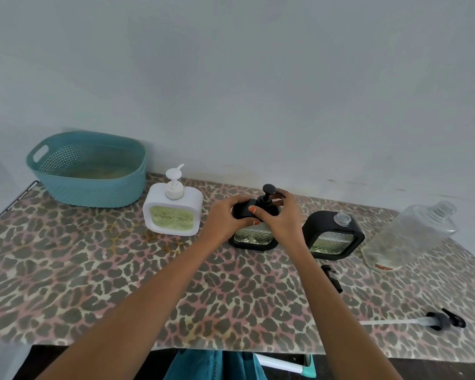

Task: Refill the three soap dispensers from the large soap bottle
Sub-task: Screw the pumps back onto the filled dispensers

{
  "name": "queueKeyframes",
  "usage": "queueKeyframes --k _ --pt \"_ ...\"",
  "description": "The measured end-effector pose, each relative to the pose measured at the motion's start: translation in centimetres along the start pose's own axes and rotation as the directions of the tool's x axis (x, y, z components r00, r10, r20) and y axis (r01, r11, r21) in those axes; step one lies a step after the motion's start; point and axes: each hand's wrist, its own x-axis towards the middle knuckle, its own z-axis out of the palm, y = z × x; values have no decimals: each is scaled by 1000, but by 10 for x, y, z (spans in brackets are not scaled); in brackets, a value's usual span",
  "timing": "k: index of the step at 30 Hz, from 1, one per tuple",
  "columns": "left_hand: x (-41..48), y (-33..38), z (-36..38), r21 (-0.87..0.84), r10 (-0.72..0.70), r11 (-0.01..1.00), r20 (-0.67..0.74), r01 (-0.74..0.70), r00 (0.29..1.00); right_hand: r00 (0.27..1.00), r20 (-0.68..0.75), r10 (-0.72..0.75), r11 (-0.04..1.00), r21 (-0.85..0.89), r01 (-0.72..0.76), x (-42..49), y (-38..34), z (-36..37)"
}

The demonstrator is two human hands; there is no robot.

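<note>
We see both hands on the black-framed square glass soap dispenser (254,235) at the middle of the leopard-print table (93,270). The left hand (225,215) grasps its dark shoulder. The right hand (279,218) curls its fingers around the collar of the black pump (268,191) on its neck.

At nine o'clock from it stands a white-framed square soap dispenser (173,215), pump on. At three o'clock stands a second black-framed dispenser (332,234), neck bare, and beyond it the large clear plastic soap bottle (406,234), uncapped. A loose black pump with a white tube (439,320) lies at four o'clock, and a teal perforated plastic basket (88,171) sits at ten.
</note>
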Motion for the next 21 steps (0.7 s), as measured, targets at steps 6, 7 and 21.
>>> queueKeyframes --k 6,7,21 --pt "1 -2 1 1 -7 1000 1 7 1000 985 144 -97 991 105 82 1 3 -16" --pt "1 -2 1 6 -8 1000 3 8 1000 985 141 -98 991 105 84 2 4 -16" --pt "1 -3 0 -3 12 1000 0 -12 1000 991 136 -18 1000 -3 19 1 -2 -4"
